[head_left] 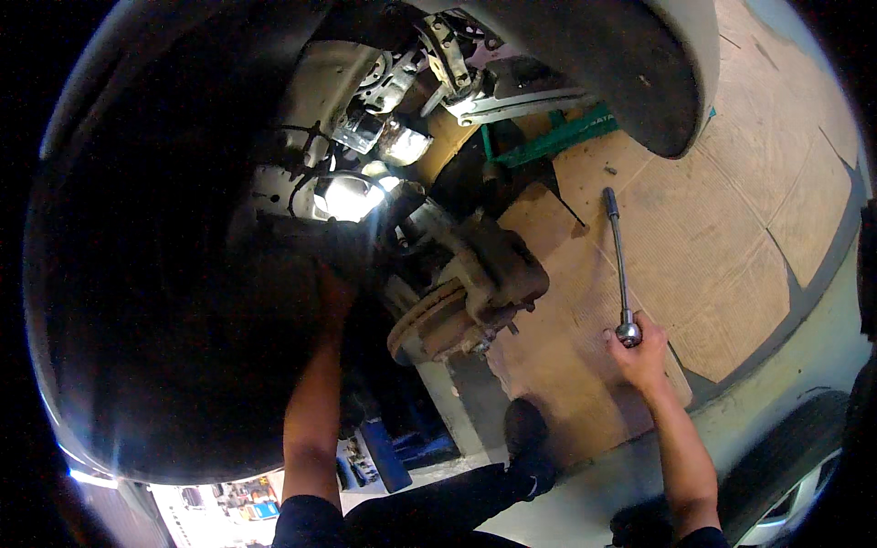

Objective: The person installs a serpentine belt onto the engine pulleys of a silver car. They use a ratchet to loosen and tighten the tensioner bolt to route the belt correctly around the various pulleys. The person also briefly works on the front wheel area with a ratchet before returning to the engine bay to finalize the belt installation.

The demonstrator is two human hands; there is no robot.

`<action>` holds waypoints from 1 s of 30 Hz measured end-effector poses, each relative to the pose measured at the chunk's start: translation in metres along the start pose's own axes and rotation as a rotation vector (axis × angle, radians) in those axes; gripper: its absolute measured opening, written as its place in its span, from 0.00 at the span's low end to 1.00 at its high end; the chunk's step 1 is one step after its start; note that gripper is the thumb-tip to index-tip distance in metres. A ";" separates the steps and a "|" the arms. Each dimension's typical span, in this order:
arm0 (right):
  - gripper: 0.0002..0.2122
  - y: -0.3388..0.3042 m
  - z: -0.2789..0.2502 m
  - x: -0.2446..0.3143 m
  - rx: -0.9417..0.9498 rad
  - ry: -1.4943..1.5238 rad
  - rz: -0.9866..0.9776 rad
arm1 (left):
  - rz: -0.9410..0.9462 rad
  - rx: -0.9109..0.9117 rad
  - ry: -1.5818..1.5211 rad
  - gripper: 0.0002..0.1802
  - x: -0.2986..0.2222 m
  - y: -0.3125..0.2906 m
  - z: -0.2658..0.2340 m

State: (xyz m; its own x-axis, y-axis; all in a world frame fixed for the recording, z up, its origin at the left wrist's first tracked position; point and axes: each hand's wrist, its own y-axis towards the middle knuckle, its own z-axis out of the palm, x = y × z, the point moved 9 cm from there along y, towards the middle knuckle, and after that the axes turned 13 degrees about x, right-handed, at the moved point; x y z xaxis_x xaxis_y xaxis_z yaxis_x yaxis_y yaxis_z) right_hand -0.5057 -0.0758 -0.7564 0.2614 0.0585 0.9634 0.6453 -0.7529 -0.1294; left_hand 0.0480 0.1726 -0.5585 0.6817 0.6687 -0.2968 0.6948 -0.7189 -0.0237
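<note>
A long-handled ratchet [618, 251] is in my right hand [643, 352], with the fingers closed round its round head and the handle pointing away over the cardboard. My left hand [336, 283] reaches up into the dark wheel well, beside the hub parts. Its fingers are lost in shadow, so what they touch does not show. Right of that hand sits a rusty brake disc [427, 321] with a dark caliper [507, 269] over its edge. Behind the hand a bright work light [350, 196] shines on the suspension and engine parts.
Cardboard sheets [713, 247] cover the floor, with a small dark metal piece [610, 170] on them. A green metal stand [557, 140] is under the car. The fender edge [699, 91] curves overhead. A wheel [795, 484] lies at lower right, and a blue case [384, 455] at lower left.
</note>
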 end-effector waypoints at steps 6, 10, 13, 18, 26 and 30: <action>0.18 0.000 0.006 0.000 0.057 0.005 0.027 | 0.066 -0.104 0.342 0.42 0.001 -0.014 -0.014; 0.14 -0.002 0.007 -0.001 0.131 -0.063 -0.054 | -0.126 -0.127 0.523 0.41 -0.009 -0.038 -0.030; 0.11 -0.007 -0.003 -0.004 0.336 0.076 -0.002 | -0.066 -0.033 0.424 0.34 -0.051 -0.113 -0.030; 0.10 -0.015 0.000 0.055 0.663 0.596 0.024 | 0.124 -0.059 0.092 0.19 -0.246 -0.221 -0.049; 0.13 -0.035 -0.019 0.120 0.822 0.658 0.037 | 0.365 0.248 -0.083 0.27 -0.342 -0.219 -0.012; 0.17 -0.038 -0.022 0.176 0.783 0.700 -0.202 | 0.325 0.522 -0.569 0.46 -0.382 -0.198 0.022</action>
State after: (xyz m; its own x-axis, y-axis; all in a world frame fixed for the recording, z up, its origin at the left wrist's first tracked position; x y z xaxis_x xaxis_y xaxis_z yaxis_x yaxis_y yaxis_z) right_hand -0.4999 -0.0520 -0.5763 -0.2113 -0.4413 0.8721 0.9768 -0.1266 0.1726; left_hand -0.3554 0.0554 -0.4618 0.5125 0.3154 -0.7987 0.1926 -0.9486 -0.2510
